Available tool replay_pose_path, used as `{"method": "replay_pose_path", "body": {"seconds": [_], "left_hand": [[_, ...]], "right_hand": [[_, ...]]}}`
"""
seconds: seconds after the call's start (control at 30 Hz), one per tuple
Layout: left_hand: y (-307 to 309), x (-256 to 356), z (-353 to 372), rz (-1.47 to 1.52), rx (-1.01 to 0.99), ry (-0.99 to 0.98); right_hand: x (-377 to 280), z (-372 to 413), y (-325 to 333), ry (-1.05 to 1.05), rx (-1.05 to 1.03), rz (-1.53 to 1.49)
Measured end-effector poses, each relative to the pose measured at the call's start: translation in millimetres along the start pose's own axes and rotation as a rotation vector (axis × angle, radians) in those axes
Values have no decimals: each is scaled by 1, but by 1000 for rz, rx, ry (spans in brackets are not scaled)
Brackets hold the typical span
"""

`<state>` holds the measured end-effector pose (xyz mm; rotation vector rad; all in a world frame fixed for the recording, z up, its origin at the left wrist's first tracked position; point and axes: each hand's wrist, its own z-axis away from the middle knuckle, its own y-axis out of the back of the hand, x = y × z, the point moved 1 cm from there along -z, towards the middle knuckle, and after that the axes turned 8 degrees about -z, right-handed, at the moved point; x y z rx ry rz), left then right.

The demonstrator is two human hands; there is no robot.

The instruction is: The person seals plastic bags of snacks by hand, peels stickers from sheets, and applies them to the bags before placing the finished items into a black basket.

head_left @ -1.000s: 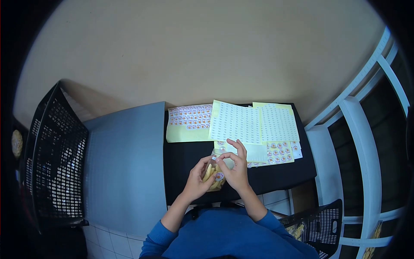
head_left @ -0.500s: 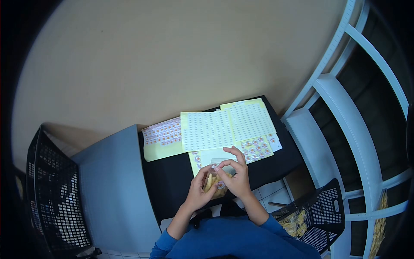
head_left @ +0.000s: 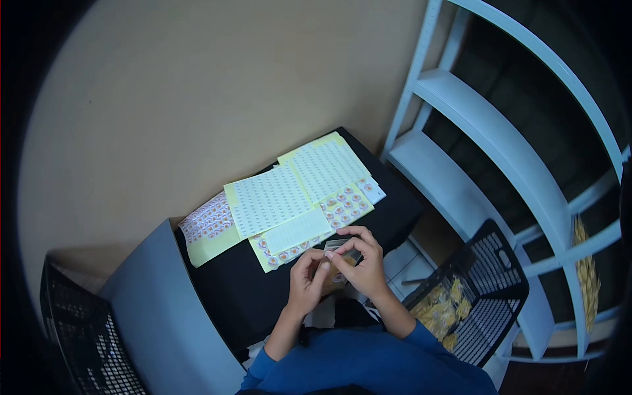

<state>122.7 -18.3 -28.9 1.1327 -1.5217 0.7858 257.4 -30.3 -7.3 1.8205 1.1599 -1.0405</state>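
A small clear plastic pack (head_left: 337, 279) with yellowish contents and a round label hangs between my two hands, mostly hidden behind the fingers. My left hand (head_left: 306, 282) is closed on its left side, with thumb and index finger up at the pack's top. From the right, my right hand (head_left: 364, 268) pinches at the same top edge, its fingertips meeting those of my left. Just beyond them, sheets of round stickers (head_left: 347, 205) and a sheet of small printed labels (head_left: 273, 201) overlap on the black table (head_left: 227, 293).
A black perforated basket (head_left: 503, 296) holding packs of yellowish food (head_left: 442, 309) stands at the right. Behind it rises a white shelf rack (head_left: 497, 118). On the left are a grey panel (head_left: 164, 296) and another black basket (head_left: 85, 322). A beige wall (head_left: 217, 85) bounds the back.
My view has turned to the right, so the table and sheets appear shifted left and tilted. Both hands' fingertips have come together at the pack's top, and less of the pack shows.
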Motion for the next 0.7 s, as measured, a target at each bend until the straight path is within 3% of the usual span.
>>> {"method": "replay_pose_path", "body": {"seconds": [0.2, 0.3, 0.4, 0.43, 0.53, 0.6, 0.67, 0.7], "left_hand": [[-21, 18, 19, 145, -75, 6], [-38, 28, 37, -27, -148, -54], [-60, 27, 62, -26, -324, -33], [-66, 25, 72, -15, -371, -36], [-87, 8, 110, 99, -535, 111], [-99, -8, 133, 464, -501, 320], [-111, -17, 158, 565, -507, 516], [-117, -18, 163, 564, -535, 518]], "right_hand": [[-29, 62, 18, 89, 329, 78], [-43, 101, 33, 104, 488, 160], [-51, 150, 46, -71, 616, 19], [-46, 172, 54, -133, 571, 83], [-50, 223, 68, -136, 701, 132], [-47, 267, 79, -209, 694, 157], [-49, 303, 87, -507, 473, -197], [-51, 311, 90, -504, 500, -193]]}}
